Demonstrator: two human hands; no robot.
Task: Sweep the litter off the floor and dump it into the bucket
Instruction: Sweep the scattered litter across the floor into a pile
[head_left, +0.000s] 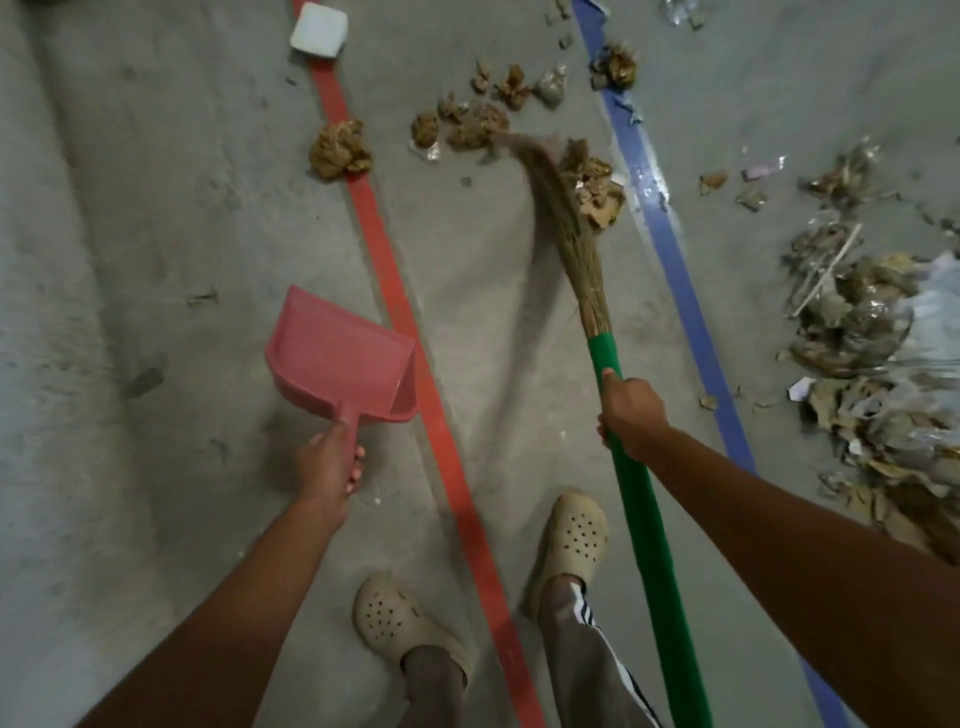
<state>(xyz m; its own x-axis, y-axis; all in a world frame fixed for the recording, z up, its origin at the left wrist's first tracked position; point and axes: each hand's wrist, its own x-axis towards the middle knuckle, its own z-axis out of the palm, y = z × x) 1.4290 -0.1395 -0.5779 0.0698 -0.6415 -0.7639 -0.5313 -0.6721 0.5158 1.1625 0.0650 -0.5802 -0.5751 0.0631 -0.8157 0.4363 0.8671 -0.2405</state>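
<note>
I am holding two tools, one in each hand. My left hand (332, 462) is curling its fingers round the short handle of one pink dustpan (337, 353), whose open mouth is pointing away from me. I cannot tell whether the pan is touching the concrete floor (156, 208). My right hand (631, 415) is gripping the green handle of one grass broom (571, 244), with the thumb lying along the shaft toward the bristles. Ahead of that hand the bristles are bending to the left and blurring at the tip.

The litter is lying ahead of both hands and off to the right:

- One paper clump (597, 187) is pressing against the right side of the bristles.
- One brown wad (340, 149) is sitting alone on the red stripe (395, 312), beyond the dustpan.
- A loose group of wads (472, 124) is lying between those two, just past the broom tip, too jumbled for me to count.
- One big litter heap (872, 364) is spreading out to the right of my right hand, across the blue stripe (675, 260).

Those two taped stripes are running away from me, the red one between my hands and the blue one just right of the broom. One white block (318, 28) is resting at the far end of the red stripe. I am wearing two beige clogs (400, 618), one on either side of the red stripe.
</note>
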